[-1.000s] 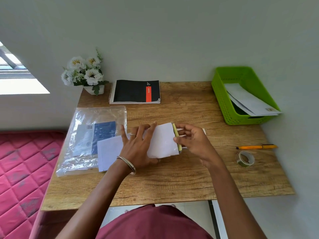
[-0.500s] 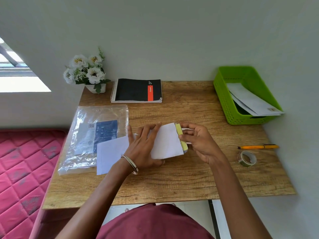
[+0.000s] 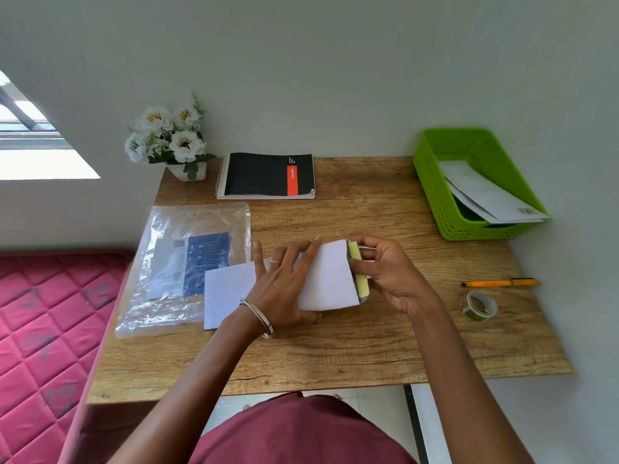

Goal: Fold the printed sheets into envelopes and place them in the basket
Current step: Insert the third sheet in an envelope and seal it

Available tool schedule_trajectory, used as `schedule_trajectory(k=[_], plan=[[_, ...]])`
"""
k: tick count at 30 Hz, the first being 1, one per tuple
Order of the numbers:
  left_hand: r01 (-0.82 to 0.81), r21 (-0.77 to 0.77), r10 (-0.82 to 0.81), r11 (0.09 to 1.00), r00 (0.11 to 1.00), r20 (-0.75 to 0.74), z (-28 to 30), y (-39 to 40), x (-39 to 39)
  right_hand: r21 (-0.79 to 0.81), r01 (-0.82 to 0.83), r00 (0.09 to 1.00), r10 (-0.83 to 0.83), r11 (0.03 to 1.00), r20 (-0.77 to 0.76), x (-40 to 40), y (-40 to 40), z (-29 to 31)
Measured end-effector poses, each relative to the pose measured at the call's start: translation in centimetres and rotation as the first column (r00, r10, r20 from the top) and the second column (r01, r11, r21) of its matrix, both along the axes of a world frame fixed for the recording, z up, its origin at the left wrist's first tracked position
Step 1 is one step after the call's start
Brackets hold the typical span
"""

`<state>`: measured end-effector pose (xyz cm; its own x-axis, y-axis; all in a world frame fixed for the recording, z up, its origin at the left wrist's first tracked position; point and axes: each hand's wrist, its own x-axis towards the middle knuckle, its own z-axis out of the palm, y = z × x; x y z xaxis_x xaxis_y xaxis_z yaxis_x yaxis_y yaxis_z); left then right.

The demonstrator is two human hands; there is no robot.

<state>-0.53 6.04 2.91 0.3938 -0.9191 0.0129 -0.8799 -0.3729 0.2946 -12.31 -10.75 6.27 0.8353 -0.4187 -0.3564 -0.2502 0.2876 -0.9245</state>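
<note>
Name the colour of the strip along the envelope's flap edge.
Pale yellow-green strip, seen in the head view.

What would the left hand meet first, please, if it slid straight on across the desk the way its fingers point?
Probably nothing close: the left hand points up and right over the envelope, toward bare desk between notebook and basket, then the wall; depth is unclear.

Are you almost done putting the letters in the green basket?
Partly. A few envelopes already lie in the green basket. One more envelope is being closed: the left hand presses it flat and the right hand pinches its yellow strip. It is not in the basket yet.
</note>
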Motion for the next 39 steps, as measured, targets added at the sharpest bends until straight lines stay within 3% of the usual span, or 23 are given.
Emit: schedule_trajectory(k=[5, 10, 22, 25, 30, 32, 36, 39], plan=[[0.055, 0.001, -0.055, 0.999, 0.998, 0.015, 0.2, -0.3, -0.9, -0.206, -0.053, 0.996, 0.037, 0.977, -0.082, 0.5, 0.4, -0.4], [-0.026, -0.058, 0.019, 0.998, 0.992, -0.128, 0.3, -0.6, -1.9, -0.355, 0.044, 0.995, -0.072, 0.934, -0.067, 0.8, 0.8, -1.5], [-0.05, -0.125, 0.066, 0.991, 0.989, 0.132, 0.4, -1.0, -2.0, -0.354, 0.198, 0.977, -0.213, 0.914, -0.005, 0.1, 1.3, -2.9], [-0.067, -0.091, 0.075, 0.994, 0.994, 0.078, 0.5, -0.7, -1.4, -0.344, 0.195, 0.979, -0.201, 0.918, 0.02, -0.4, 1.0, -2.7], [-0.071, -0.006, 0.07, 0.997, 0.991, -0.117, 1.2, -0.8, -0.9, -0.515, 0.086, 0.995, -0.096, 0.853, 0.008, -0.9, 0.7, -2.3], [-0.077, -0.008, 0.075, 0.997, 0.986, -0.148, 1.4, -0.9, -0.9, -0.477, 0.07, 0.996, -0.087, 0.876, -0.015, -1.0, 0.8, -1.9], [-0.031, 0.012, 0.031, 0.999, 0.997, -0.069, 1.5, -1.1, -1.1, -0.199, -0.021, 0.992, -0.004, 0.98, -0.126, -0.8, 0.9, -1.8], [-0.006, 0.06, 0.005, 0.998, 1.0, 0.018, 0.9, -1.1, -1.5, -0.213, -0.046, 0.992, 0.019, 0.976, -0.127, -0.5, 0.9, -1.9]])
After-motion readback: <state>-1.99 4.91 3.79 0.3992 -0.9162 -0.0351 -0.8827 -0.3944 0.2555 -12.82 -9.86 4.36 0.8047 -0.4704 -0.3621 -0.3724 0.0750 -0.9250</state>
